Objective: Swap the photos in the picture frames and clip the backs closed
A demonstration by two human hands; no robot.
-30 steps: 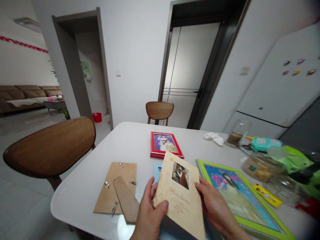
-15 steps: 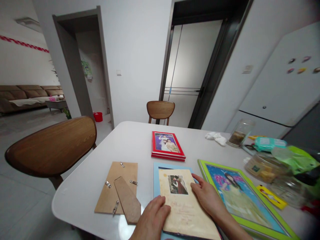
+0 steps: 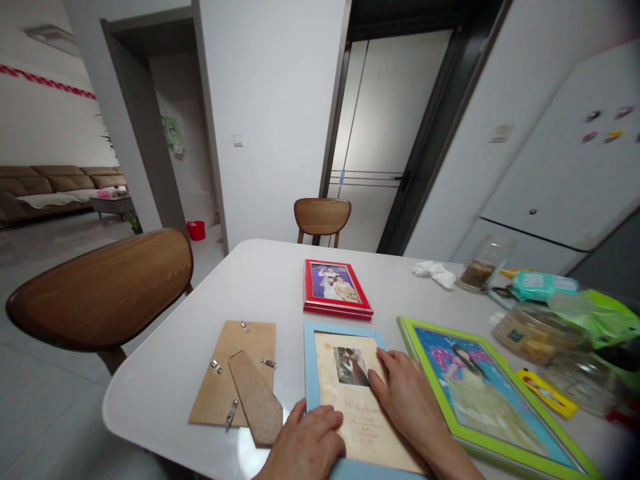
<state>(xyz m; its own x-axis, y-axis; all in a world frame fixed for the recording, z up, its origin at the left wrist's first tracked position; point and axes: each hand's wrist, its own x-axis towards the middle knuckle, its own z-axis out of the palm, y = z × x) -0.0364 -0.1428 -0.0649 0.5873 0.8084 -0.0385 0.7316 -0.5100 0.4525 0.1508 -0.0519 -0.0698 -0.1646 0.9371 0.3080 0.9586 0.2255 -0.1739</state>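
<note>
A cream printed sheet [image 3: 361, 417] with a small photo near its top lies within the light blue picture frame [image 3: 311, 363] on the table. At the frame's lower left, my left hand [image 3: 311, 440] rests with loosely bent, parted fingers across the border and the sheet's edge. My right hand [image 3: 404, 390] lies along the sheet's right side, fingers stretched out on it, covering much of the frame's right border. To the left is a brown backing board [image 3: 217, 390] with metal clips and a stand leg [image 3: 255, 400], back side up.
Two stacked red picture frames [image 3: 337, 313] lie farther back. A lime green framed picture [image 3: 407, 333] is close on the right. Beyond it stand a glass jar [image 3: 483, 267], a teal packet [image 3: 545, 285] and clear containers [image 3: 537, 333]. A wooden chair [image 3: 110, 287] stands at the left.
The sheet has shifted left and down into the light blue frame, whose top and left borders now show more. My right hand has moved left with it; my left hand has stayed close by.
</note>
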